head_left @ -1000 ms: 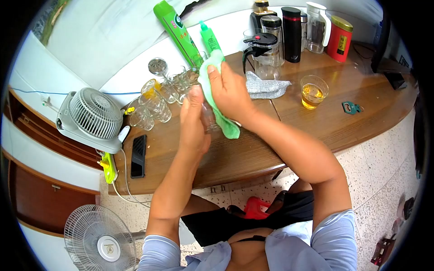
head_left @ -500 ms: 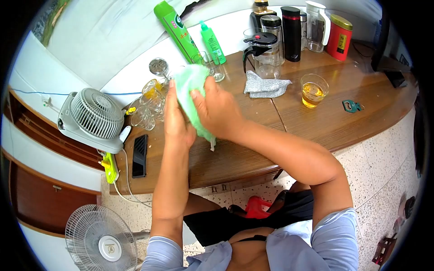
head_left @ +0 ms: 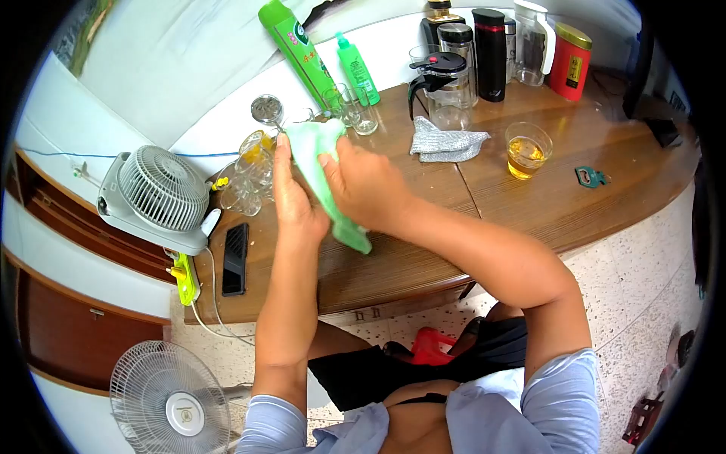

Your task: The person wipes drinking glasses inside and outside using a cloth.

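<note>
A light green cloth [head_left: 318, 144] is bunched between my two hands above the near side of the wooden table. My left hand [head_left: 293, 200] is upright and closed along the cloth's left side, its thumb pointing up. From the right, my right hand [head_left: 370, 185] grips the cloth with curled fingers. One end of the cloth droops below my right hand. Whether anything is wrapped inside cannot be seen. Just beyond my left hand, several clear glasses [head_left: 253, 175] stand or lie close together, and a drinking glass [head_left: 364, 119] stands behind the cloth.
A small fan [head_left: 162, 189], a black phone [head_left: 234, 259] and a power strip [head_left: 186, 280] are at left. A grey cloth [head_left: 448, 144], a glass of amber liquid [head_left: 527, 151] and a bottle opener [head_left: 591, 178] lie rightward. Behind stand a glass teapot [head_left: 451, 112], a black flask [head_left: 490, 57] and a red tin [head_left: 569, 64].
The cloth's top has sunk and slimmed, and its lower end now hangs further down to the right. Both hands stay close to the same place, gripping it.
</note>
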`<state>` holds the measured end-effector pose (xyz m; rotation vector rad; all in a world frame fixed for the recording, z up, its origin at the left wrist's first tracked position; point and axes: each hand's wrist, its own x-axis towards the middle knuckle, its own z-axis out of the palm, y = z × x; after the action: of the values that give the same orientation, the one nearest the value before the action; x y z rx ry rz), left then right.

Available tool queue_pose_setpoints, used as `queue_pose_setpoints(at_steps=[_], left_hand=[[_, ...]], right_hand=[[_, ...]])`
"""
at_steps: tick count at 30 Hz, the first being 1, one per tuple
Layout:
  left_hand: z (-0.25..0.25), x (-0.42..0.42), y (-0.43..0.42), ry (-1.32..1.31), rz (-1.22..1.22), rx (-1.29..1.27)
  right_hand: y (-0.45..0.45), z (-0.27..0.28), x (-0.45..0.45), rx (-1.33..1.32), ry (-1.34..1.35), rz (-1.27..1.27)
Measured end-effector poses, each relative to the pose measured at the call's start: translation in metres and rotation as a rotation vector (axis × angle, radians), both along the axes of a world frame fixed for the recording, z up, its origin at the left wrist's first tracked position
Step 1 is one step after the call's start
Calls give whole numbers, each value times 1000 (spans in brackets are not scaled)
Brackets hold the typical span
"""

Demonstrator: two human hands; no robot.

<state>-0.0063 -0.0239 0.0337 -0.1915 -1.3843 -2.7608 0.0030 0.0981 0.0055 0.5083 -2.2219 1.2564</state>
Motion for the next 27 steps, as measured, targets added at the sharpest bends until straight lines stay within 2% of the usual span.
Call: queue_pose_setpoints(at_steps=[4, 10, 13, 14, 17, 20, 21, 23, 27], left_hand=[[-4, -11, -14, 65, -40, -38], [-6, 3, 10, -22, -119, -157], [-2, 18, 19, -162, -157, -266], [-8, 16, 17, -140, -239, -281], [-20, 11, 18, -100, -188, -235], [-10, 9, 10, -110, -105, -91], [-7, 3, 11, -109, 39, -22], [2, 3, 0, -103, 60, 30], [-11, -17, -26, 45, 173, 24]], right_hand=[[-7, 1, 15, 16, 21, 62], [0, -3, -12, -169, 171, -151], [19, 5, -30, -237, 262, -213], [26, 7, -34, -241, 247, -212], [25, -3, -41, -232, 225, -201], [8, -13, -28, -170, 123, -92], [2, -14, -20, -160, 103, -38], [-10, -15, 0, -140, 62, 70], [-27, -24, 15, -157, 189, 123]])
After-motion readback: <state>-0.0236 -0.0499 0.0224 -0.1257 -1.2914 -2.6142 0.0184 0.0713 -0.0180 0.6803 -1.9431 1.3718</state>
